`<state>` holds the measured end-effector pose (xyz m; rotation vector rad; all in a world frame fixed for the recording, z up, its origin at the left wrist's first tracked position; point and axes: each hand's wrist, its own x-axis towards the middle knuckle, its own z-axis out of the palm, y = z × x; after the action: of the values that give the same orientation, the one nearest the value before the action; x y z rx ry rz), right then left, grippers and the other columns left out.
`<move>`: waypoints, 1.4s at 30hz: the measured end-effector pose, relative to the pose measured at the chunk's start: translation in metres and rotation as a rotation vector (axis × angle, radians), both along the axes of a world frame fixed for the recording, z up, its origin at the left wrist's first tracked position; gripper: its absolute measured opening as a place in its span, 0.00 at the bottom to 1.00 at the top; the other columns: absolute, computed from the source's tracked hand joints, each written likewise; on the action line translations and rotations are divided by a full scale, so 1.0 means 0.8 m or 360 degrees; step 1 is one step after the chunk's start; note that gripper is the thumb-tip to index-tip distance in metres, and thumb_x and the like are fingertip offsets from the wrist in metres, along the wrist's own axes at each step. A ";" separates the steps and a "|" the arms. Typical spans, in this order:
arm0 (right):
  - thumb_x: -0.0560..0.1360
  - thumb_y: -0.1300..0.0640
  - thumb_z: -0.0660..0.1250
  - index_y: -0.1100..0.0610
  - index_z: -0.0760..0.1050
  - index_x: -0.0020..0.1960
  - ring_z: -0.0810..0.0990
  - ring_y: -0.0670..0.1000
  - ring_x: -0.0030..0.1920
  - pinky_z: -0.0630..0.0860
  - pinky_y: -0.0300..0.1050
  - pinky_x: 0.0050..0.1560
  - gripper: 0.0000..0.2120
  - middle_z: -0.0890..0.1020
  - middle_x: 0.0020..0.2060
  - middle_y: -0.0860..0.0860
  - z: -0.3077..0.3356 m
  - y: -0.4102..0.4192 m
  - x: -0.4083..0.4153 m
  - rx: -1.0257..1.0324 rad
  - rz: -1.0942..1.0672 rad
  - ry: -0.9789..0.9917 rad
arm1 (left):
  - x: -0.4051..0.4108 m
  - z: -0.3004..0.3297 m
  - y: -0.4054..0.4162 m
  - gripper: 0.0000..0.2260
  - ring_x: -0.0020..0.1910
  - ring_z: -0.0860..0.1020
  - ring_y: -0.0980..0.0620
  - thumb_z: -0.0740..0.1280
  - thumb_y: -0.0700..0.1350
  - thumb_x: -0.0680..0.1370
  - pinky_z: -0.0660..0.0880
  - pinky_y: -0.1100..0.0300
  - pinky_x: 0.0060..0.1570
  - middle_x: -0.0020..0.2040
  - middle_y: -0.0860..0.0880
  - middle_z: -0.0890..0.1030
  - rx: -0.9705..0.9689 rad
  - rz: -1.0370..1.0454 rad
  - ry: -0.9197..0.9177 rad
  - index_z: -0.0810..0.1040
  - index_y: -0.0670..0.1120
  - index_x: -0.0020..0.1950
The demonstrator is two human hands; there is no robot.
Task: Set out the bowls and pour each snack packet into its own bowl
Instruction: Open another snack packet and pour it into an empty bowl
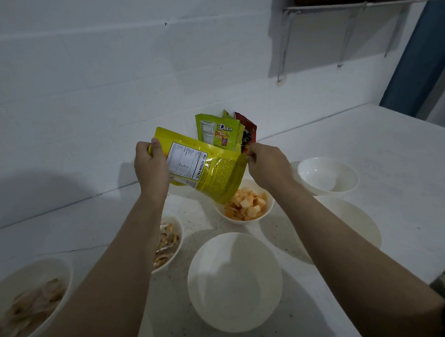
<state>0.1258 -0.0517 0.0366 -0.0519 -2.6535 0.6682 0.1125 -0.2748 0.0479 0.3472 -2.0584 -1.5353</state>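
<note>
Head view, nearest first: we take the big empty round white bowl point(235, 282) at the front of the white speckled countertop point(394, 160) as our landmark. Left of it, at the frame edge, sits a white bowl of pale brown snacks point(28, 301), and just left of the landmark, partly behind our left forearm, a smaller white bowl of brown wrapped snacks point(168, 240). To its right lies another empty white bowl point(351, 221).

Beyond the landmark stands a small white bowl of orange square crackers point(246, 205). Above that bowl we hold a yellow foil snack packet point(203, 166), tilted with its lower corner down over the crackers and its nutrition panel facing us. Our left hand point(151, 169) grips the packet's upper left end, fingers and thumb curled round it. Our right hand point(268, 163) pinches the packet's right corner between curled fingertips.

Farther right of the cracker bowl is one more empty white bowl point(327, 175). Farthest back, a green packet point(217, 131) and a red packet point(248, 131) lean on the white tiled wall point(110, 71).
</note>
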 end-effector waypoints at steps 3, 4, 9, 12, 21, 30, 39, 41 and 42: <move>0.81 0.57 0.57 0.53 0.73 0.47 0.76 0.53 0.42 0.70 0.45 0.36 0.07 0.78 0.41 0.49 0.000 -0.001 0.000 0.0002 -0.0013 -0.0011 | 0.000 0.000 0.000 0.13 0.34 0.67 0.58 0.55 0.52 0.84 0.65 0.63 0.33 0.37 0.53 0.68 -0.0001 -0.0005 -0.0007 0.66 0.43 0.47; 0.81 0.57 0.57 0.53 0.73 0.48 0.76 0.53 0.42 0.70 0.45 0.36 0.07 0.78 0.41 0.49 0.001 -0.001 0.000 0.0022 -0.0004 -0.0032 | -0.001 0.000 0.000 0.13 0.34 0.67 0.58 0.55 0.52 0.84 0.65 0.63 0.33 0.36 0.53 0.68 -0.0006 -0.0005 0.0000 0.65 0.43 0.47; 0.80 0.57 0.57 0.53 0.73 0.46 0.76 0.54 0.43 0.72 0.46 0.36 0.07 0.77 0.40 0.49 -0.001 0.002 0.001 0.0004 0.0020 -0.0046 | -0.001 0.002 0.002 0.13 0.34 0.67 0.59 0.55 0.51 0.84 0.65 0.72 0.29 0.36 0.54 0.68 -0.0052 0.0005 -0.0004 0.66 0.42 0.47; 0.79 0.58 0.57 0.53 0.74 0.47 0.76 0.54 0.42 0.69 0.44 0.36 0.08 0.77 0.40 0.49 0.001 0.005 0.002 0.0001 0.0007 0.0003 | -0.002 0.003 0.005 0.13 0.34 0.67 0.59 0.55 0.51 0.84 0.64 0.71 0.29 0.37 0.54 0.68 -0.0047 -0.0002 -0.0012 0.65 0.43 0.47; 0.80 0.58 0.56 0.54 0.73 0.47 0.75 0.54 0.41 0.68 0.45 0.35 0.08 0.78 0.40 0.49 0.001 0.006 0.005 -0.0019 0.0003 0.0071 | 0.003 -0.001 0.008 0.12 0.34 0.68 0.59 0.55 0.50 0.84 0.65 0.75 0.28 0.37 0.53 0.68 0.0034 -0.0020 -0.0002 0.66 0.42 0.48; 0.80 0.58 0.57 0.55 0.73 0.47 0.75 0.54 0.42 0.68 0.46 0.36 0.07 0.76 0.40 0.48 0.006 -0.010 0.001 -0.0043 0.0097 0.0099 | 0.005 -0.007 -0.005 0.13 0.34 0.68 0.59 0.55 0.51 0.84 0.66 0.72 0.30 0.37 0.54 0.69 0.0126 0.0065 -0.0015 0.66 0.45 0.44; 0.81 0.56 0.56 0.54 0.75 0.51 0.77 0.54 0.42 0.72 0.49 0.37 0.09 0.80 0.43 0.51 0.021 -0.031 -0.002 -0.0191 0.0135 0.0313 | 0.014 -0.004 -0.016 0.14 0.32 0.67 0.60 0.56 0.50 0.84 0.65 0.75 0.27 0.37 0.54 0.68 0.0389 0.0144 0.0046 0.63 0.49 0.38; 0.82 0.56 0.57 0.54 0.75 0.52 0.77 0.55 0.42 0.75 0.51 0.38 0.08 0.81 0.43 0.51 0.020 -0.031 -0.003 -0.0216 0.0148 0.0331 | 0.014 -0.004 -0.017 0.14 0.33 0.68 0.60 0.56 0.50 0.84 0.65 0.75 0.27 0.37 0.54 0.68 0.0409 0.0151 0.0059 0.63 0.49 0.38; 0.82 0.56 0.57 0.54 0.75 0.52 0.77 0.55 0.42 0.74 0.50 0.38 0.08 0.81 0.43 0.51 0.020 -0.031 -0.003 -0.0219 0.0154 0.0313 | 0.015 -0.005 -0.017 0.14 0.33 0.68 0.60 0.56 0.49 0.84 0.65 0.76 0.27 0.37 0.54 0.68 0.0408 0.0152 0.0058 0.63 0.49 0.38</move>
<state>0.1230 -0.0765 0.0522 0.0996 -2.4316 0.8416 0.1242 -0.2886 0.0437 0.5023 -1.7929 -1.7360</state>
